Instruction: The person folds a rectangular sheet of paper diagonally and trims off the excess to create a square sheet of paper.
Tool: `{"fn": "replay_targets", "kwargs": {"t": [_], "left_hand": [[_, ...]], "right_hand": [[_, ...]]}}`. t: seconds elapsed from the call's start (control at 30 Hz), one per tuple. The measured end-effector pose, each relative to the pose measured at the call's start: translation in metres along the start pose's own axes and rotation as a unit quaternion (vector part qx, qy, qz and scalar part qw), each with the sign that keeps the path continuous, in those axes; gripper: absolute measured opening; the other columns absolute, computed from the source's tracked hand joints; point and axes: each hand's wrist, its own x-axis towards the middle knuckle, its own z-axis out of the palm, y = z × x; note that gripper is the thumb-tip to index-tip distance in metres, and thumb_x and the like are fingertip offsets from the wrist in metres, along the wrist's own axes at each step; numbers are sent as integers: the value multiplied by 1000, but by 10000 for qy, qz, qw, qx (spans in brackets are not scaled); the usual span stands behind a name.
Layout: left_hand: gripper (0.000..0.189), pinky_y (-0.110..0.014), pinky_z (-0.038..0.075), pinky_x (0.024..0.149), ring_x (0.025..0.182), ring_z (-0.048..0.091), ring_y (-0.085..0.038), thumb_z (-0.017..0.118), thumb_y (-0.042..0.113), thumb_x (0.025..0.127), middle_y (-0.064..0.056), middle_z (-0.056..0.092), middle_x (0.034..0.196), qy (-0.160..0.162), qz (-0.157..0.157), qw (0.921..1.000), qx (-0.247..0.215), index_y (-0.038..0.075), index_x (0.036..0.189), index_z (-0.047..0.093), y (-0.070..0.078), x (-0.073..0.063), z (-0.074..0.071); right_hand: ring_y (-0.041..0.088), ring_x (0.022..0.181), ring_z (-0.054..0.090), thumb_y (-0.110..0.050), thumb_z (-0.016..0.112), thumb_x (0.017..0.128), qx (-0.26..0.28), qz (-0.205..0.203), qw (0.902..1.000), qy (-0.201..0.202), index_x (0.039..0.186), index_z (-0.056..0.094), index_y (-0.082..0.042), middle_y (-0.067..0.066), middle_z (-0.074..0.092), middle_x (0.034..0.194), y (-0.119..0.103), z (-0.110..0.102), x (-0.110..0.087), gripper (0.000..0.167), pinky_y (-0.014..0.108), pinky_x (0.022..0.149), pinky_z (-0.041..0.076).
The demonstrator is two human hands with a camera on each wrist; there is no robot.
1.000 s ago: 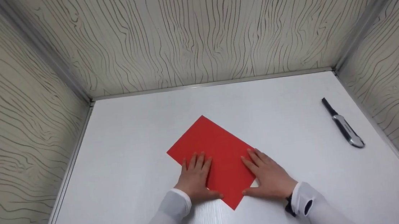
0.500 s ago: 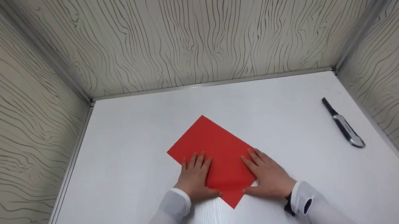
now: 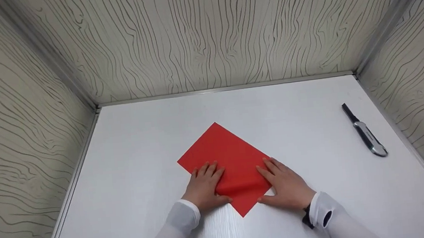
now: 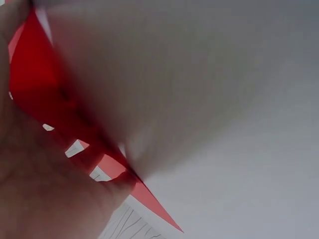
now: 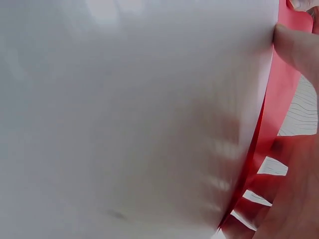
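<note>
A red sheet of paper (image 3: 228, 146) lies cornerwise on the white table (image 3: 137, 141) in the head view, one corner toward me. A low bulge crosses it between my hands. My left hand (image 3: 204, 188) rests on its left edge with fingers spread, the thumb touching the near-left edge. On the right edge, my right hand (image 3: 289, 189) rests its fingertips, its thumb at the near-right edge. In the left wrist view the paper (image 4: 35, 74) is partly raised. The right wrist view has the right thumb (image 5: 299, 50) against the paper's edge.
Far to the right lies a slender black-and-silver tool (image 3: 368, 134) with a narrow black tip; its kind is hard to tell. Wood-patterned panels (image 3: 204, 35) enclose the table at the back and both sides, with a metal strip (image 3: 179, 95) along the back edge.
A bulge has risen across the near part of the paper, and its near corner has shifted slightly left and away from me. My left hand has moved slightly left; the right has hardly moved.
</note>
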Motion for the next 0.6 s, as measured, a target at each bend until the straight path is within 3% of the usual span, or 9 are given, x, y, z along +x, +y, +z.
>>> {"fn": "replay_targets", "kwargs": {"t": [0.37, 0.6], "left_hand": [[79, -55, 24, 120, 151, 29, -32, 73, 44, 89, -3, 33, 165, -130, 25, 9998, -167, 22, 158, 41, -7, -2, -6], [77, -53, 25, 121, 151, 28, -31, 73, 29, 87, -4, 34, 165, -240, -71, 9994, -238, 21, 158, 42, -6, -2, -12]], "right_hand": [[35, 151, 27, -58, 70, 89, 222, -57, 9997, 54, 156, 46, -16, 11, 35, 163, 7, -2, -2, 82, 53, 115, 35], [34, 150, 29, -57, 69, 90, 153, 9, 9999, -17, 157, 44, -18, 10, 36, 163, 9, -3, -1, 81, 55, 112, 39]]}}
